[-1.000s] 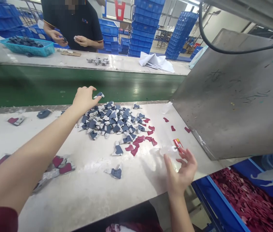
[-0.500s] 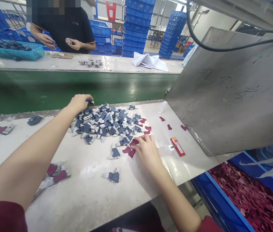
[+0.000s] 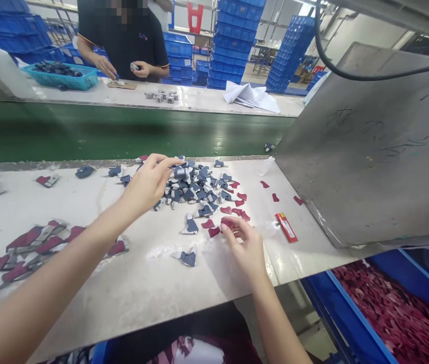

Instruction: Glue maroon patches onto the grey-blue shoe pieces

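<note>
your left hand pinches a blue piece at the near-left edge of the blue pile. your right hand pinches a red piece just near the pile, on the table.

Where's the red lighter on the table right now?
In the head view, the red lighter lies on the white table, right of the right hand and just below the slanted metal chute.
</note>
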Action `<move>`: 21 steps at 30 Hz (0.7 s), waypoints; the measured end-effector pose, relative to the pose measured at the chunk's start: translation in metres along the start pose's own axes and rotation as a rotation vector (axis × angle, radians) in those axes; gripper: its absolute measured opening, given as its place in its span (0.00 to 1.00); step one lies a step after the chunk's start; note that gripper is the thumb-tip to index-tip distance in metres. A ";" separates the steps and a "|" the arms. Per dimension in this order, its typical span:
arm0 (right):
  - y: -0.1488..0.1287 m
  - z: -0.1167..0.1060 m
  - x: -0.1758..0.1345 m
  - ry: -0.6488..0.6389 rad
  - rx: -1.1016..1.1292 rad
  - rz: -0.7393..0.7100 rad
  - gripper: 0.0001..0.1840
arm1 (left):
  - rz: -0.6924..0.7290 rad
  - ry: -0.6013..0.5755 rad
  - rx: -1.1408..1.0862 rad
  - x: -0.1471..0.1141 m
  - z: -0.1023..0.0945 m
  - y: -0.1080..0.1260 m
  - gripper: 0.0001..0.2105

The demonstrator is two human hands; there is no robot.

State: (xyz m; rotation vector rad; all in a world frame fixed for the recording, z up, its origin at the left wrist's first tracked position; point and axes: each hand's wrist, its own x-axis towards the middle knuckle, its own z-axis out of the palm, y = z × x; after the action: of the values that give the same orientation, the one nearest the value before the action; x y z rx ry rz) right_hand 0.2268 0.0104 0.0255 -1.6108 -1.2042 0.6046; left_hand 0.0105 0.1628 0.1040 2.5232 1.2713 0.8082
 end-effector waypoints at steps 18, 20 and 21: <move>-0.028 0.038 -0.062 -0.145 0.548 0.349 0.11 | -0.384 0.007 -0.504 -0.160 0.056 0.052 0.06; -0.032 0.039 -0.063 -0.128 0.572 0.344 0.10 | -0.431 0.053 -0.567 -0.161 0.053 0.057 0.05; -0.033 0.039 -0.063 -0.118 0.578 0.342 0.10 | -0.444 0.078 -0.600 -0.162 0.053 0.059 0.05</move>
State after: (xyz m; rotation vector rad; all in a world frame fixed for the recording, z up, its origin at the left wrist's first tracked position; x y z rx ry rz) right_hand 0.1566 -0.0304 0.0300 -1.2936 -0.7350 1.1615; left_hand 0.0024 0.0023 0.0232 1.6830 1.2959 0.9959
